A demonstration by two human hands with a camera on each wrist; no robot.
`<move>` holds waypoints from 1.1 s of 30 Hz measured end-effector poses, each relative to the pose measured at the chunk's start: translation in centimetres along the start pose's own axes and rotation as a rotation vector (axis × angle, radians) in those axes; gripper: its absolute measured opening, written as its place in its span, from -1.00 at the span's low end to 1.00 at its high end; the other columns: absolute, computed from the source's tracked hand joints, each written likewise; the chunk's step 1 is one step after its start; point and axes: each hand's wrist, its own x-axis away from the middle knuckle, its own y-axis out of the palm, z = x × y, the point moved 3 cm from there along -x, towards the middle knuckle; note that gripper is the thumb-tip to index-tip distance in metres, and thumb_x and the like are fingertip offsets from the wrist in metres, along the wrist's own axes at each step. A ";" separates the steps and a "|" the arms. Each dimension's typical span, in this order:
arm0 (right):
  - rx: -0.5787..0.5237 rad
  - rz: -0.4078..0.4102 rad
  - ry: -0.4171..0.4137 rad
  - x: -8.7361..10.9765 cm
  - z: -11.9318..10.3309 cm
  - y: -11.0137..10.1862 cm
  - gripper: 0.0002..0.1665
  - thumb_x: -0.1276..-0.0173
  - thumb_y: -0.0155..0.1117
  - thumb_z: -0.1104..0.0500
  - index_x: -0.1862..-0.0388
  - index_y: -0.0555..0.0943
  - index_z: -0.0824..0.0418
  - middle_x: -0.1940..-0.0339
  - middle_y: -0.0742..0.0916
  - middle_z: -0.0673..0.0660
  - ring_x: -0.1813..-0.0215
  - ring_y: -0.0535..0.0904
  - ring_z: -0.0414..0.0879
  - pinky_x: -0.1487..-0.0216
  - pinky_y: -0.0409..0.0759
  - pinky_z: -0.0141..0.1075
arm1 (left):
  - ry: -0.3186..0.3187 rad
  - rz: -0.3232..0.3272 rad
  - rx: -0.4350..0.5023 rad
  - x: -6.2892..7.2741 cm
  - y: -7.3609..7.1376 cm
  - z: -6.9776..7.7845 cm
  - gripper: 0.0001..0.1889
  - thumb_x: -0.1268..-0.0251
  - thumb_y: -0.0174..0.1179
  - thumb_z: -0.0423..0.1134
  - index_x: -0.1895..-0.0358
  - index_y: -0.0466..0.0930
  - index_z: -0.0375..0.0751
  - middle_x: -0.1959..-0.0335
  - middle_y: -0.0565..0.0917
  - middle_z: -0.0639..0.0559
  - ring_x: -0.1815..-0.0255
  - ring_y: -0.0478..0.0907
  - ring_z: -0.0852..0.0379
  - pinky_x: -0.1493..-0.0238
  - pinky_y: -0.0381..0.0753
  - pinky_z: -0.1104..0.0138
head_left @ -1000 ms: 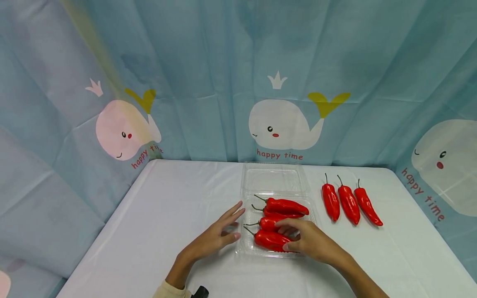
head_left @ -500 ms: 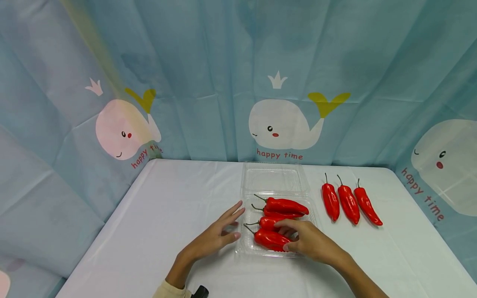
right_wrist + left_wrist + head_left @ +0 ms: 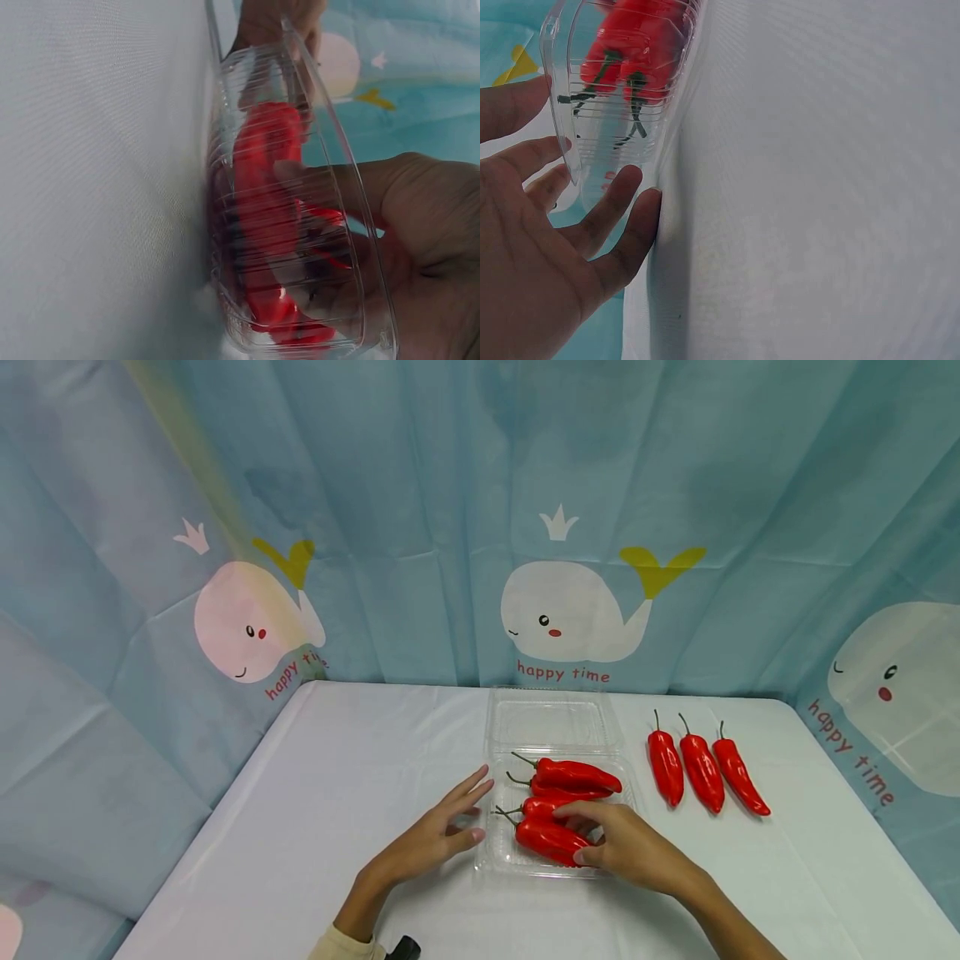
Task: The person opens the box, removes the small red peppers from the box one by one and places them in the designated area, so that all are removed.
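Observation:
A clear plastic clamshell container (image 3: 495, 858) lies with its lid folded back, several red peppers lying crosswise inside, stems to the left. My right hand (image 3: 626, 850) reaches into it and holds the nearest red pepper (image 3: 551, 841) by its tip end, thumb on the near side. Through the clear wall in the right wrist view, the thumb shows against the pepper (image 3: 266, 202). Behind it, another pepper (image 3: 537, 808) is partly covered by my fingers. My left hand (image 3: 431, 841) stays at the container's left side with fingers spread; in the left wrist view, fingertips meet its wall.
Three more red peppers (image 3: 702, 774) lie side by side on the white cloth to the right, stems away from me. The container's lid (image 3: 551, 720) lies flat toward the back edge. A blue curtain (image 3: 420, 527) with whales hangs behind the table.
The nearest pepper has shifted slightly to the right and away from me, its stem now crossing the one behind. My left hand has stayed in place.

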 end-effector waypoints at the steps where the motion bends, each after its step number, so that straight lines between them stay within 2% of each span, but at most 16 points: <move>1: -0.002 0.004 0.003 0.0 0.0 0.0 -0.37 -0.25 0.58 0.28 -0.33 0.69 0.06 -0.03 0.77 0.00 -0.05 0.64 0.00 0.20 0.72 -0.35 | -0.001 0.001 -0.002 0.0 0.0 0.0 -0.29 -0.62 0.15 -0.17 -0.73 0.12 -0.05 -0.80 -0.07 0.08 -0.45 0.49 -0.18 -0.29 0.62 0.15; 8: -0.016 0.045 -0.017 0.5 0.0 -0.7 -0.40 -0.28 0.57 0.26 -0.31 0.69 0.01 -0.01 0.76 0.00 -0.05 0.63 0.02 0.19 0.72 -0.32 | -0.008 0.002 -0.008 0.0 0.1 0.1 -0.28 -0.61 0.15 -0.15 -0.73 0.13 -0.03 -0.80 -0.07 0.07 -0.45 0.48 -0.18 -0.31 0.61 0.10; 12: -0.040 0.091 -0.005 0.8 0.0 -1.4 -0.43 -0.30 0.58 0.18 -0.30 0.68 -0.03 0.01 0.75 0.01 -0.04 0.63 0.02 0.18 0.73 -0.32 | -0.013 0.002 -0.012 0.0 0.1 0.1 -0.28 -0.62 0.16 -0.16 -0.73 0.12 -0.02 -0.80 -0.08 0.09 -0.45 0.48 -0.15 -0.31 0.60 0.11; 16: -0.097 0.132 0.011 1.2 0.0 -2.2 -0.42 -0.32 0.58 0.11 -0.32 0.67 0.03 -0.03 0.75 0.09 -0.04 0.64 0.05 0.18 0.76 -0.28 | -0.020 0.000 -0.014 0.0 0.1 0.0 -0.28 -0.62 0.15 -0.17 -0.73 0.11 -0.02 -0.80 -0.09 0.11 -0.46 0.47 -0.14 -0.32 0.60 0.12; 23: -0.196 0.192 0.027 2.1 -0.1 -3.7 -0.36 -0.33 0.56 0.12 -0.38 0.62 0.14 -0.13 0.74 0.18 -0.11 0.64 0.10 0.17 0.79 -0.23 | -0.003 -0.002 -0.009 0.1 0.1 0.1 -0.29 -0.64 0.14 -0.16 -0.73 0.11 -0.06 -0.80 -0.09 0.06 -0.46 0.47 -0.19 -0.30 0.60 0.09; 30: -0.188 0.264 0.030 3.1 0.0 -5.1 -0.30 -0.35 0.54 0.15 -0.45 0.57 0.21 -0.18 0.73 0.23 -0.13 0.64 0.12 0.16 0.78 -0.26 | -0.026 0.003 -0.014 0.0 0.2 0.0 -0.28 -0.63 0.14 -0.15 -0.73 0.11 -0.03 -0.80 -0.10 0.11 -0.46 0.48 -0.17 -0.32 0.60 0.08; 33: -0.184 0.315 0.056 3.6 0.1 -5.7 -0.30 -0.37 0.54 0.12 -0.46 0.56 0.16 -0.19 0.74 0.22 -0.15 0.65 0.13 0.15 0.78 -0.27 | -0.025 0.003 -0.013 0.0 0.2 0.0 -0.28 -0.63 0.14 -0.14 -0.73 0.11 -0.04 -0.80 -0.10 0.10 -0.46 0.48 -0.17 -0.31 0.60 0.08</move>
